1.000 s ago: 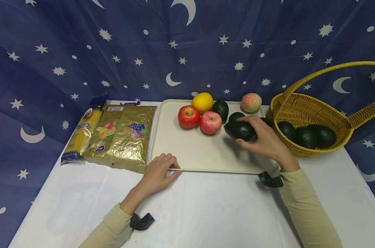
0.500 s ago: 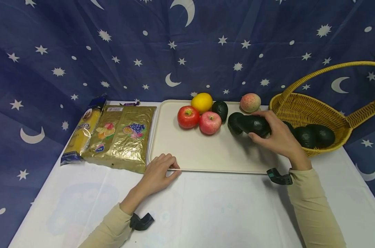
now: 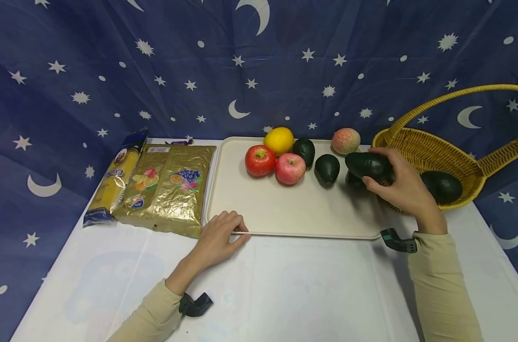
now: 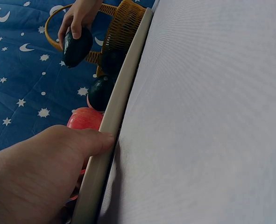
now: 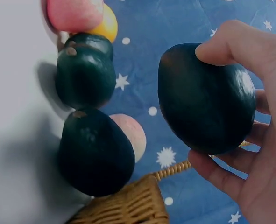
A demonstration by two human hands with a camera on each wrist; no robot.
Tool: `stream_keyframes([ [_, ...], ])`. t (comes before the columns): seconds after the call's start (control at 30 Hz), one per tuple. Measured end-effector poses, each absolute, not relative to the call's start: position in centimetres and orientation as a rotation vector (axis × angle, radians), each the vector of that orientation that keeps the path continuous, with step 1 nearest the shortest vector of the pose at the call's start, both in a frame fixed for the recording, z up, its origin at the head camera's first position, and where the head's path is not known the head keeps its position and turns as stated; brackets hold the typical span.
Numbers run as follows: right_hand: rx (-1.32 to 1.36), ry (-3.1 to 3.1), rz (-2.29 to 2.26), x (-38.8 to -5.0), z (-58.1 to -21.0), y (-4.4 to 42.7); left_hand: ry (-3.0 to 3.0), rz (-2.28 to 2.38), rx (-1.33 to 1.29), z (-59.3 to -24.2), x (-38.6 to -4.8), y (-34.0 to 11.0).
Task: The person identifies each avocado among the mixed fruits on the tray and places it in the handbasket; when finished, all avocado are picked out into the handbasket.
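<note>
My right hand [image 3: 406,183] grips a dark green avocado [image 5: 205,98] between thumb and fingers. It holds the avocado above the tray's right end, beside the wicker basket [image 3: 432,147]. Below it, another avocado [image 5: 95,151] is partly hidden in the head view. Two more, a middle avocado [image 3: 327,170] and a back avocado [image 3: 303,152], lie on the cream tray [image 3: 284,209]. One avocado [image 3: 442,186] shows in the basket; my hand covers part of the inside. My left hand [image 3: 220,240] pinches the tray's front rim near its left corner, thumb outside.
On the tray are a tomato [image 3: 260,161], an apple [image 3: 290,168], a yellow lemon-like fruit [image 3: 279,141] and a peach [image 3: 346,141]. Left of it lie a gold foil bag [image 3: 169,190], a yellow-and-blue packet [image 3: 115,180] and a small purple wrapper [image 3: 181,142]. A starry cloth [image 3: 156,61] hangs behind.
My right hand has moved right with the avocado, from the middle of the tray's right half to beside the basket. The left hand stays on the rim.
</note>
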State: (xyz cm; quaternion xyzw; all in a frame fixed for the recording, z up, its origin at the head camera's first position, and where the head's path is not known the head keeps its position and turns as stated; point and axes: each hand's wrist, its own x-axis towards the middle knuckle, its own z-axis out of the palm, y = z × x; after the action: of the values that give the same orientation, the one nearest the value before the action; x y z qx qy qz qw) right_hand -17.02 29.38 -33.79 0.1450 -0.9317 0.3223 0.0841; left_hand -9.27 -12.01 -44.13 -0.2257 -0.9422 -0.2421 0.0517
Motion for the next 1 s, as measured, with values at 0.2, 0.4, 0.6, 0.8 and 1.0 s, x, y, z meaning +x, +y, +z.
stream_keyframes([
  [0.2,0.385,-2.776,0.97,-17.2,-33.8,30.3,-2.869,-0.741,-0.682,-44.2,-9.2,-12.0],
  [0.4,0.321,-2.794,0.988,-17.0,-33.7,31.1,-2.863,-0.741,-0.686,-44.2,-9.2,-12.0],
  [0.6,0.276,-2.777,0.985,-16.9,-33.7,32.2,-2.865,-0.742,-0.684,-44.3,-9.2,-12.0],
  [0.8,0.214,-2.802,1.008,-17.0,-33.6,33.2,-2.866,-0.748,-0.685,-44.2,-9.3,-12.0],
  [1.0,0.205,-2.78,0.976,-16.9,-33.7,34.0,-2.868,-0.747,-0.682,-44.1,-9.3,-12.0],
])
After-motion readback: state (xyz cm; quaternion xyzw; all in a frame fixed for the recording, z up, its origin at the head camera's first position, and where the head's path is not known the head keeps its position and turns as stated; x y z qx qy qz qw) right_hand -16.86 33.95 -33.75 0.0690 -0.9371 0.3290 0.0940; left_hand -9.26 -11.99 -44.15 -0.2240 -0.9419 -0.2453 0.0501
